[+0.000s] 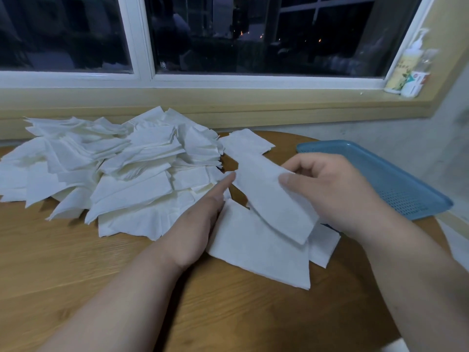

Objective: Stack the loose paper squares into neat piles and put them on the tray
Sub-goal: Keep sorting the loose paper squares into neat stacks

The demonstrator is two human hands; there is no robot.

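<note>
A big loose heap of white paper squares (121,171) covers the left and middle of the round wooden table (76,262). My right hand (337,196) pinches one white paper square (274,201) between thumb and fingers, holding it tilted above a small flat pile of squares (261,252) in front of me. My left hand (200,219) lies with straight fingers along the left edge of that pile, its forefinger touching the held square. A blue perforated tray (396,179) sits at the right of the table, partly behind my right hand.
Another single square (247,142) lies at the back of the table near the tray. A wooden window sill runs behind the table, with a pump bottle (406,67) and a small box (415,83) at its right end. The table edge curves away at right.
</note>
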